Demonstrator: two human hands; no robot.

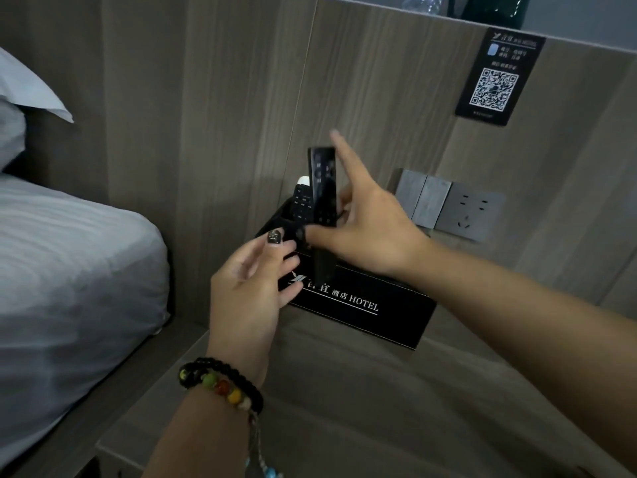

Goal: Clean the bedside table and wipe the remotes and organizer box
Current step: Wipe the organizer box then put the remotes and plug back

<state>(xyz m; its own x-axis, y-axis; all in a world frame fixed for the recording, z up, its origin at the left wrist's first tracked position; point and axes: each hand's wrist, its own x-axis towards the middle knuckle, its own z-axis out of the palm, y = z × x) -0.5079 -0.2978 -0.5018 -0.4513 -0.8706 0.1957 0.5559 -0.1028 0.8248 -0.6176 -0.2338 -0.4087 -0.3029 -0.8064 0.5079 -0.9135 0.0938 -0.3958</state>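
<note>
A black organizer box [365,310] with white "HOTEL" lettering stands on the wooden bedside table [362,408] against the wall panel. My right hand [370,232] grips a long black remote [323,188] upright above the box, thumb and fingers on its lower half, index finger pointing up. My left hand [251,281] rests on the box's left front corner, fingers curled over its edge. A second black remote [302,205] stands in the box's left compartment, with a white remote [303,181] just showing behind it.
A bed with a grey sheet [69,270] and a pillow [27,88] lies close on the left. Wall switches and a socket [451,208] sit right of the box. A black QR-code sign [496,77] hangs higher up.
</note>
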